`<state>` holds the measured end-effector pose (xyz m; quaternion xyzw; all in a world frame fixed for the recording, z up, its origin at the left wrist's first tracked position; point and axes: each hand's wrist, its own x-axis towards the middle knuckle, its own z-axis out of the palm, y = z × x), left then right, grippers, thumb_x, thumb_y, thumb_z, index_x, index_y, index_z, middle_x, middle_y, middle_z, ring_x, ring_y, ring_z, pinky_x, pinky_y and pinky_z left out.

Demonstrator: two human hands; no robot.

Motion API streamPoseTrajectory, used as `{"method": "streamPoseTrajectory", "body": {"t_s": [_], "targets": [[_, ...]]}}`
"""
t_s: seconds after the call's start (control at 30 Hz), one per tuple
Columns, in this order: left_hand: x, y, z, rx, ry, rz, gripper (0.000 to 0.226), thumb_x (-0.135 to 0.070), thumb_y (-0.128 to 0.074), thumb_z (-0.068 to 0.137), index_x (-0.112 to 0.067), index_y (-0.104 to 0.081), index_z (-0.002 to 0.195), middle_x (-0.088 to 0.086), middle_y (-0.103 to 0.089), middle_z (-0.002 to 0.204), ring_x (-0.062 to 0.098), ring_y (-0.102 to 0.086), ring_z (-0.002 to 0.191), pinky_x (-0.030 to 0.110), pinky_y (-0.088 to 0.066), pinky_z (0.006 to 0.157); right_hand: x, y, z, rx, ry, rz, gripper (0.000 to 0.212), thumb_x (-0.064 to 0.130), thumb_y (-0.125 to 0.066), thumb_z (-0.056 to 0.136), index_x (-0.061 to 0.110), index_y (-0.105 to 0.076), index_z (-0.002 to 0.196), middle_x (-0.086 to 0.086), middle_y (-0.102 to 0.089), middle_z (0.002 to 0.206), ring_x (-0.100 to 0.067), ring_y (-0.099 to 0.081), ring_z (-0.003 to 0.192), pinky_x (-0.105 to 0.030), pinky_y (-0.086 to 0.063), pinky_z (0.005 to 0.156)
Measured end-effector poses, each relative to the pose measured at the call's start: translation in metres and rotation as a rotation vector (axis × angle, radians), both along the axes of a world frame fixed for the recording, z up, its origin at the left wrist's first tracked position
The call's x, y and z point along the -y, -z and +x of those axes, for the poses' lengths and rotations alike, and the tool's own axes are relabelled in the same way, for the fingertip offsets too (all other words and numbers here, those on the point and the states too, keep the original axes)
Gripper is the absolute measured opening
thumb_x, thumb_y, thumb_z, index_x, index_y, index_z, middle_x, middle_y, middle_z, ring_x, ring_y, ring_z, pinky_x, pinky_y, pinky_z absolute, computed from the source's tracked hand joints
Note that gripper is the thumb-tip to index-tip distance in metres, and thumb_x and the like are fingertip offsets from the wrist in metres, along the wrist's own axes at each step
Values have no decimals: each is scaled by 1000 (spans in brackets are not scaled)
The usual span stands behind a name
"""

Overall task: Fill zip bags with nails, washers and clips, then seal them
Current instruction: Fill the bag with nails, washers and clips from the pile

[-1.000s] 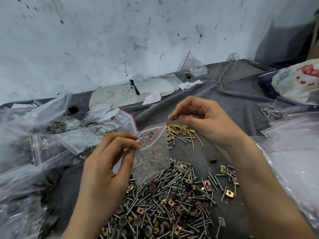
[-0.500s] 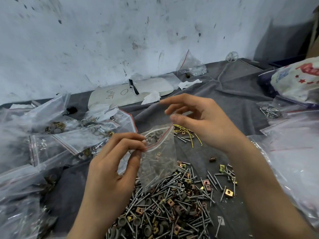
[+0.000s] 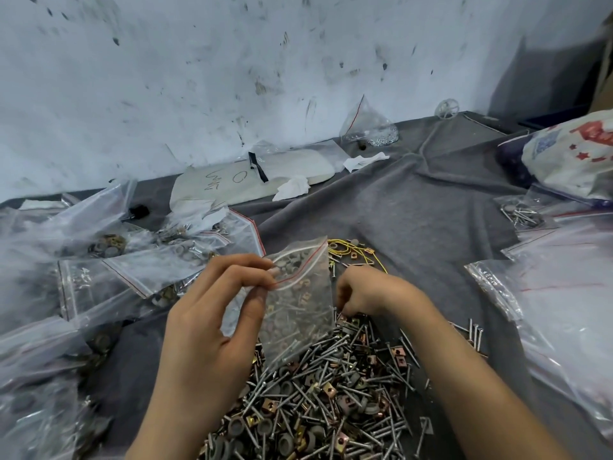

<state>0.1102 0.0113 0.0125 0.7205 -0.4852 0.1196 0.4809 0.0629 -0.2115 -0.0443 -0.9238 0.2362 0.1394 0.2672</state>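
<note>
Clear zip bag (image 3: 298,313), red-striped mouth, is pinched by left hand (image 3: 212,327); right hand (image 3: 368,293), at its 3 o'clock, is curled, hold indeterminable. Grey cloth (image 3: 414,210) is backed by scuffed white wall (image 3: 232,78).

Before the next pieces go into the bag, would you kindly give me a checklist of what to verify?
1. Bag held: the left hand pinches the zip bag at its top corner. Ok.
2. Bag mouth open: the red and white strips along its top look parted. Ok.
3. Pieces picked up: the right hand is curled down at the pile with its fingertips hidden. Cannot tell.
4. Supply: the pile under the bag is large and mixed. Ok.
5. Room left in the bag: what is inside blurs with the pile seen through it. Cannot tell.
</note>
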Motion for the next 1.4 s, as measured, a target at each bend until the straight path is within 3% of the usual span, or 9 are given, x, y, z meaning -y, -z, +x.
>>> {"method": "streamPoseTrajectory", "body": {"t_s": [0.13, 0.3, 0.53, 0.7, 0.93, 1.07, 1.2, 1.3, 1.4], "targets": [[1, 0, 0, -11, 3, 2, 20, -29, -47, 89, -19, -64, 87, -10, -63, 105, 9, -63, 103, 30, -50, 83, 2, -3, -3, 46, -25, 54, 11, 9, -67, 81, 20, -63, 82, 3, -63, 87, -12, -58, 81, -19, -44, 60], [0, 0, 1, 0, 1, 3, 19, -29, -47, 89, -20, -64, 87, -11, -63, 105, 6, -62, 102, 24, -49, 84, 7, -7, -4, 223, 25, 123, 14, 5, -66, 82, 16, -66, 91, 4, -62, 80, -13, -59, 77, -24, -49, 66], [2, 1, 1, 19, 14, 10, 21, -28, -47, 89, -17, -66, 86, -7, -64, 103, 7, -62, 103, 21, -47, 85, -4, -52, -18, 962, 233, 647, 19, -14, -60, 83, 4, -63, 80, 4, -66, 60, -5, -61, 54, -16, -51, 57], [2, 1, 1, 10, 24, 9, 19, -27, -48, 89, -20, -65, 87, -10, -63, 104, 9, -62, 103, 26, -48, 84, -25, -78, -32, 1113, 70, 796, 19, -10, -61, 82, 8, -64, 82, -1, -72, 73, -9, -67, 68, -17, -52, 65], [1, 1, 0, 3, 23, -8, 18, -27, -48, 90, -21, -64, 87, -12, -63, 105, 7, -62, 103, 22, -48, 85, -35, -83, -33, 1056, 7, 573, 16, 0, -64, 85, 14, -71, 88, -8, -73, 95, -12, -67, 87, -21, -52, 80], [1, 1, 1, -9, 14, -15, 18, -29, -48, 89, -22, -64, 87, -14, -63, 105, 6, -62, 102, 23, -49, 85, -21, -73, -27, 1007, 170, 306, 23, 0, -62, 87, 22, -68, 79, 6, -69, 75, 2, -61, 68, -11, -47, 66], [1, 1, 1, -24, 8, -13, 19, -30, -47, 89, -21, -64, 87, -13, -63, 105, 8, -62, 103, 27, -50, 85, -3, -51, -20, 449, 88, -95, 16, 6, -62, 85, 17, -74, 90, 0, -69, 83, -2, -56, 69, -7, -35, 59], [1, 1, 0, -14, 5, -9, 19, -29, -47, 89, -20, -65, 87, -13, -63, 105, 6, -62, 102, 26, -50, 85, -1, -27, -13, 175, 44, -105, 15, 9, -65, 82, 15, -75, 92, -1, -71, 93, -14, -64, 87, -19, -45, 70], [1, 0, 0, -11, 3, -8, 20, -29, -47, 89, -20, -65, 87, -12, -63, 105, 6, -62, 102, 24, -49, 85, -4, -12, -7, 27, -7, -20, 11, 13, -71, 80, 14, -73, 91, 0, -69, 87, -13, -63, 77, -24, -50, 67]]}}
